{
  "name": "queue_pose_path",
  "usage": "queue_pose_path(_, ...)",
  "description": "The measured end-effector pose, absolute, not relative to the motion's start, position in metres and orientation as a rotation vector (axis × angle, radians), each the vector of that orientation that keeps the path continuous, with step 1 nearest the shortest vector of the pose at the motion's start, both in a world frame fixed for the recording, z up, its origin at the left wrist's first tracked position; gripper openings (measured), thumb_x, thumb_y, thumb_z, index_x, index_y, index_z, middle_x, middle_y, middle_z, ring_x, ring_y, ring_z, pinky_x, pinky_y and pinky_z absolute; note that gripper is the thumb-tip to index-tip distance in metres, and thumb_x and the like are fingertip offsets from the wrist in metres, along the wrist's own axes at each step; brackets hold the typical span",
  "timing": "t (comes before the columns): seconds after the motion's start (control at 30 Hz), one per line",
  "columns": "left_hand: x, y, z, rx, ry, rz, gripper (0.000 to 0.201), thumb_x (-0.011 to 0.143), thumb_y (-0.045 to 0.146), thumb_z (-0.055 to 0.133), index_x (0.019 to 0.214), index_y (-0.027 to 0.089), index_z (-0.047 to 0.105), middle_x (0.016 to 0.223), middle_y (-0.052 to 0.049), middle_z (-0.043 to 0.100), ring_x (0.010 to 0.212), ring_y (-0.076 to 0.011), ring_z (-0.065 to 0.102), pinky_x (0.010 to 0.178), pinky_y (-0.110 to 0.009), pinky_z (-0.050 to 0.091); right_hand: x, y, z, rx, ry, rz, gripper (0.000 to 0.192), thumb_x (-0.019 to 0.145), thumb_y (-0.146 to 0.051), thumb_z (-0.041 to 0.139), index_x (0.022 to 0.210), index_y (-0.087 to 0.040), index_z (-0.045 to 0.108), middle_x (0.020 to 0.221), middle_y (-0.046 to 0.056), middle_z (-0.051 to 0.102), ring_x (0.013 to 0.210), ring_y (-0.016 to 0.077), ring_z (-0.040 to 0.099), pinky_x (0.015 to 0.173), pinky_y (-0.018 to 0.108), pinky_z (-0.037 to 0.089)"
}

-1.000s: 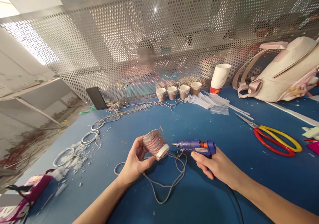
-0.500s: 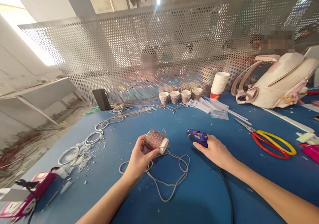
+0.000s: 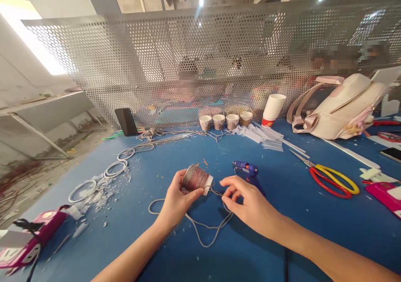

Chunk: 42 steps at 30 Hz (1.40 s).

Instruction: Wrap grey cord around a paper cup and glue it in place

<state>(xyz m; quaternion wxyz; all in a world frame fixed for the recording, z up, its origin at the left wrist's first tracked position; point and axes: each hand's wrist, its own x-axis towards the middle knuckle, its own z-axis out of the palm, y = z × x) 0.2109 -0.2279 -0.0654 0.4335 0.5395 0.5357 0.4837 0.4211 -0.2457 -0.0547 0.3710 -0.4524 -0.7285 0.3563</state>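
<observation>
My left hand (image 3: 177, 196) is wrapped around a paper cup (image 3: 196, 178) lying on its side, wound with grey-brown and reddish cord; its white rim faces right. From the rim, a loose grey cord (image 3: 205, 245) trails in loops over the table. My right hand (image 3: 250, 202) is just right of the cup, thumb and fingertips closed around the cord close to the rim. Beyond that hand, a blue glue gun (image 3: 246, 167) lies on the table, its nozzle pointing left.
Red-and-yellow scissors (image 3: 332, 181), white strips (image 3: 266, 136) and a cup stack (image 3: 273, 110) are to the right. Several small cord-wrapped cups (image 3: 206, 123) line the perforated screen (image 3: 140, 64). White rings (image 3: 82, 191), scraps, a phone (image 3: 125, 122) and a magenta power strip (image 3: 46, 234) lie left.
My right hand has let go of the glue gun, leaving it on the table, and moved left to the cord beside the cup. My left hand keeps holding the cup in about the same place.
</observation>
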Motion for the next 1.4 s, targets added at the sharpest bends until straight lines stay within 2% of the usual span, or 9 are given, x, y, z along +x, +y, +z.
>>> queue_pose_path(0.17,0.21,-0.232,-0.065,1.345,1.291,1.234,0.048,0.065,0.032,0.077,0.105,0.02,0.053,0.092,-0.002,0.067,0.081,-0.0195,0.066,0.072,-0.032,0.053,0.394,-0.228,-0.072,-1.148,-1.529,1.45,0.024,0.081,-0.027,0.06,0.101,-0.019,0.048,0.067,-0.004,0.061,0.059,0.0116,0.06,0.059,0.026,0.049)
queue_pose_path(0.3,0.211,-0.235,-0.066,1.323,1.287,1.185,0.048,0.066,0.031,0.076,0.106,0.02,0.052,0.089,0.0,0.067,0.072,-0.0173,0.065,0.067,-0.03,0.053,0.388,-0.227,-0.077,-1.027,-1.35,1.583,0.03,0.074,-0.032,0.069,0.089,-0.02,0.047,0.075,-0.003,0.061,0.057,0.0104,0.061,0.054,0.024,0.048)
queue_pose_path(0.4,0.212,-0.237,-0.067,1.327,1.324,1.142,0.048,0.066,0.031,0.075,0.107,0.02,0.052,0.09,0.0,0.066,0.061,-0.0133,0.06,0.059,-0.027,0.049,0.387,-0.229,-0.077,-1.026,-1.32,1.6,0.031,0.072,-0.035,0.072,0.083,-0.02,0.047,0.069,-0.006,0.056,0.05,0.0078,0.054,0.048,0.022,0.044)
queue_pose_path(0.5,0.213,-0.238,-0.066,1.348,1.367,1.12,0.048,0.065,0.03,0.075,0.107,0.02,0.053,0.09,0.0,0.064,0.055,-0.01,0.054,0.055,-0.025,0.045,0.389,-0.23,-0.074,-1.064,-1.443,1.478,0.019,0.077,-0.029,0.066,0.079,-0.019,0.05,0.061,-0.007,0.051,0.05,0.0074,0.049,0.049,0.021,0.043)
queue_pose_path(0.6,0.214,-0.238,-0.062,1.364,1.406,1.086,0.048,0.063,0.027,0.075,0.105,0.02,0.054,0.084,0.003,0.062,0.051,-0.0082,0.048,0.051,-0.023,0.041,0.393,-0.232,-0.072,-1.058,-1.658,1.152,0.007,0.082,-0.02,0.057,0.075,-0.019,0.055,0.064,-0.004,0.053,0.058,0.0097,0.051,0.055,0.022,0.044)
queue_pose_path(0.7,0.216,-0.239,-0.058,1.379,1.435,1.046,0.046,0.062,0.027,0.074,0.103,0.021,0.056,0.075,0.005,0.059,0.048,-0.0075,0.043,0.047,-0.021,0.036,0.397,-0.233,-0.072,-0.988,-1.811,0.837,0.012,0.085,-0.016,0.052,0.075,-0.02,0.058,0.072,0.0,0.057,0.061,0.0112,0.053,0.058,0.023,0.046)
queue_pose_path(0.87,0.217,-0.24,-0.058,1.362,1.414,0.985,0.046,0.061,0.028,0.074,0.103,0.02,0.056,0.075,0.005,0.061,0.048,-0.0083,0.046,0.048,-0.021,0.038,0.399,-0.234,-0.074,-0.943,-1.938,0.589,0.016,0.09,-0.015,0.048,0.079,-0.02,0.059,0.075,0.002,0.058,0.061,0.0123,0.054,0.056,0.023,0.045)
queue_pose_path(1.07,0.217,-0.237,-0.06,1.307,1.315,0.989,0.049,0.06,0.026,0.075,0.104,0.02,0.055,0.085,0.002,0.065,0.063,-0.0138,0.06,0.059,-0.026,0.049,0.399,-0.234,-0.074,-0.944,-1.969,0.51,0.017,0.092,-0.015,0.047,0.079,-0.02,0.057,0.074,0.002,0.058,0.063,0.0134,0.056,0.058,0.024,0.045)
queue_pose_path(1.4,0.218,-0.238,-0.057,1.278,1.269,0.97,0.046,0.061,0.022,0.074,0.103,0.019,0.055,0.083,0.002,0.063,0.065,-0.013,0.059,0.059,-0.025,0.048,0.398,-0.234,-0.074,-0.957,-1.965,0.529,0.017,0.092,-0.015,0.048,0.078,-0.021,0.056,0.074,0.001,0.058,0.064,0.014,0.056,0.061,0.025,0.045)
